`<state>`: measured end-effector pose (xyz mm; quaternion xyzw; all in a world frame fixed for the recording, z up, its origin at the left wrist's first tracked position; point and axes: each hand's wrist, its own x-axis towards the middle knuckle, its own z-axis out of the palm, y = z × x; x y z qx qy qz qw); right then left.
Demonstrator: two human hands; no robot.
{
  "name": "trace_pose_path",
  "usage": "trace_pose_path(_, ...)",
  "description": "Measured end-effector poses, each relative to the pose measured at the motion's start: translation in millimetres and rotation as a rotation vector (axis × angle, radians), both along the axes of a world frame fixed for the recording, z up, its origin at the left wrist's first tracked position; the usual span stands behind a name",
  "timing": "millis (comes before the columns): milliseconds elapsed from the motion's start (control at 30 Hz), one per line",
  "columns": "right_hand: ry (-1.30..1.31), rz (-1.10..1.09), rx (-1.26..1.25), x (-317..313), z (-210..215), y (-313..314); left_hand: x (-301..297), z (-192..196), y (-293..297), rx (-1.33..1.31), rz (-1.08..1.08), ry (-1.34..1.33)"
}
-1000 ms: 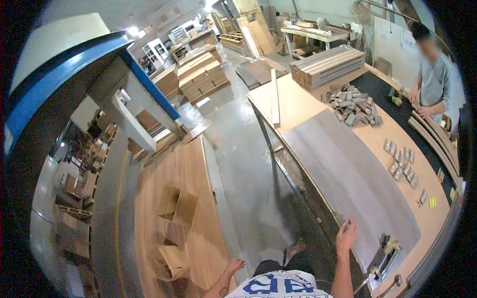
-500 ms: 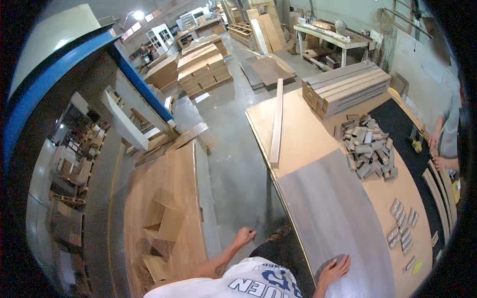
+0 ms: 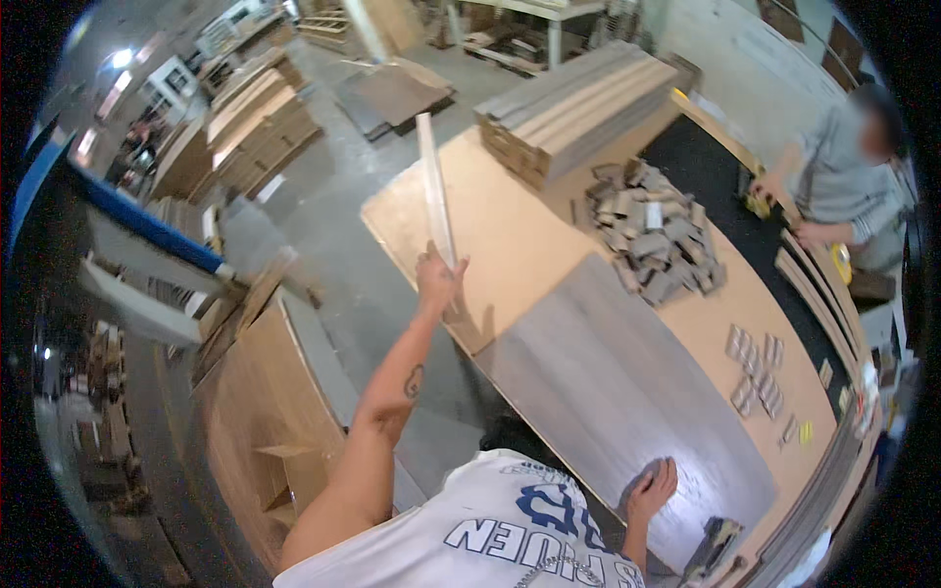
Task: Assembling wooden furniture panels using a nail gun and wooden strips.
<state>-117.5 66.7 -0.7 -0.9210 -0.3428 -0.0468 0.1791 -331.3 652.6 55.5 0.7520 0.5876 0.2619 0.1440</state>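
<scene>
- Nearest, the right hand [image 3: 652, 487] lies flat with fingers spread on the near end of the grey panel [image 3: 608, 392]; it grips nothing, only presses or steadies; the panel lies flat on the bench [image 3: 510, 230], its near corner towards the person.
- Just beyond the panel's far-left corner, the left hand [image 3: 438, 279] reaches out at arm's length and closes round the near end of the long pale strip [image 3: 432, 186]; the strip runs away from the hand along the bench's left edge; whether it is lifted or resting on the surface cannot be told.
- Judging by this, the panel is already laid and the strip is only just grasped, not yet placed against anything; any fitting is left.
- To the right, small grey offcut pieces [image 3: 755, 367] lie in rows, untouched.
- Further off, a heap of grey blocks [image 3: 652, 230] sits mid-bench; behind it a stack of long boards [image 3: 578, 103].
- Farthest right, another person [image 3: 843, 176] works at a dark surface, hands well apart from these things.
</scene>
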Motion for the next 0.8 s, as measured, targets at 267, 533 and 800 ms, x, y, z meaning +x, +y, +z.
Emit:
trace_pose_path(267, 0.035, -0.205, 0.038, 4, 2, 12, 42, -37, 4, -0.076, 0.211, 0.253)
trace_pose_path(533, 0.273, -0.232, 0.157, -13, 26, 69, -3, -71, 27, -0.662, -0.045, 0.0)
trace_pose_path(800, 0.86, 0.192, 0.401, -44, 59, 200, -87, -199, -40, -0.723, -0.436, -0.134)
